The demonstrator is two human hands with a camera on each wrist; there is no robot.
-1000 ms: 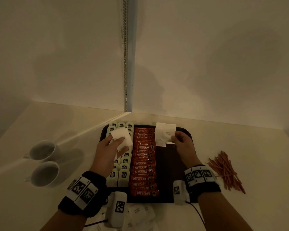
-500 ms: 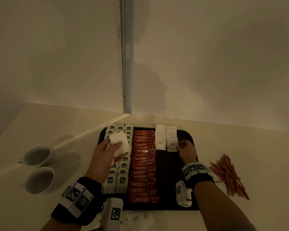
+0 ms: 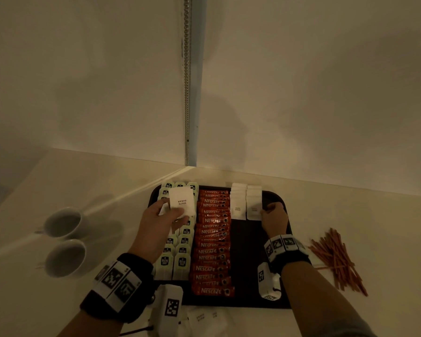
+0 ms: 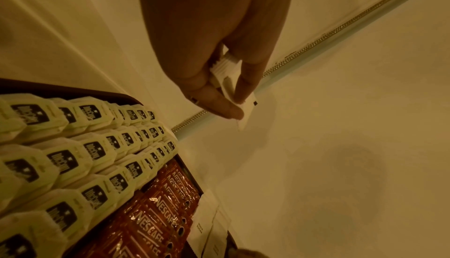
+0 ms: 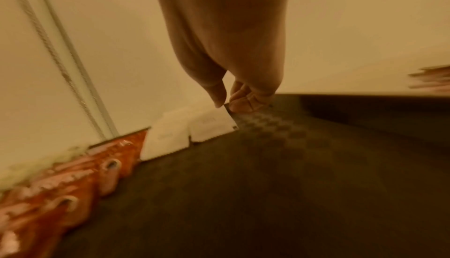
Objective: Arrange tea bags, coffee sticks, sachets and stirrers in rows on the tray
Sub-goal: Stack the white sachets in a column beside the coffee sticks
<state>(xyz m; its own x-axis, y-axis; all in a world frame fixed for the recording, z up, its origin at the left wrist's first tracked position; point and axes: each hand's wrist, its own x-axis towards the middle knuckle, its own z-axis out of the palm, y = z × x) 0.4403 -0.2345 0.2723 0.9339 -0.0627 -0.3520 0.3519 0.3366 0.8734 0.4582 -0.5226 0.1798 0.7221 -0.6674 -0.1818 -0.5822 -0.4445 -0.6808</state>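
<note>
both hands pinching sachets, left hand (image 3: 159,221), right hand (image 3: 274,216)

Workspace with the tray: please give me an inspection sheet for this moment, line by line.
Surface: pale counter in a wall corner, dim light.
Job's things: dark tray holds rows of tea bags, red coffee sticks and two short rows of white sugar sachets; stirrers lie in a loose pile off the tray.
Clutter: two white cups; more sachets at the near edge.
Hands: left hand holds a stack of sachets above the tea bags; right hand pinches the front sachet of the right row.
Cables: thin lead from the left wrist camera.
Surroundings: plain walls, bead chain in the corner.
</note>
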